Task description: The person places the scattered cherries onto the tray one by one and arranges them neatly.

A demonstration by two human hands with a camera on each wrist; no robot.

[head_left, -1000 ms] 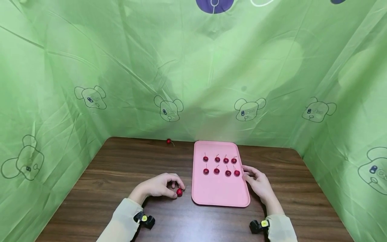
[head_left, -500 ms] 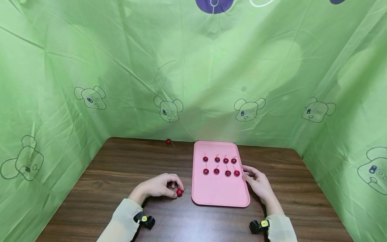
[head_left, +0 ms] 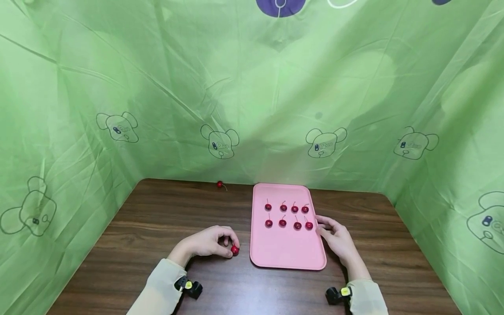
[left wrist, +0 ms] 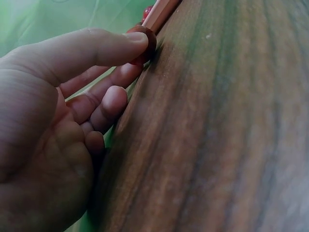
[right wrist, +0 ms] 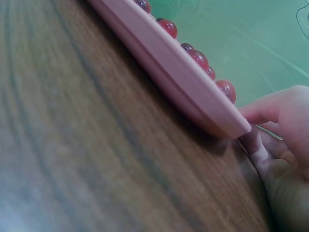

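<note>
In the head view, my left hand (head_left: 210, 242) pinches a red cherry (head_left: 235, 250) between thumb and index finger, close over the table left of the pink tray (head_left: 289, 258). The left wrist view shows the thumb across the cherry (left wrist: 149, 46), with the other fingers bent behind. My right hand (head_left: 339, 240) rests at the tray's right edge, with its thumb and fingertips at the rim; the right wrist view has them by the rim too. On the tray, several cherries (head_left: 282, 222) with stems stand in two rows.
Another cherry (head_left: 219, 184) with its stem lies at the table's back edge, left of the tray. Green cloth (head_left: 271, 109) with bear drawings encloses the wooden table (head_left: 165, 210) at the back and sides. A small black camera (head_left: 194, 288) is strapped at each wrist.
The left hand's index finger has closed down on the cherry, which has shifted very slightly right; its stem no longer shows. The right hand and the tray stay put.
</note>
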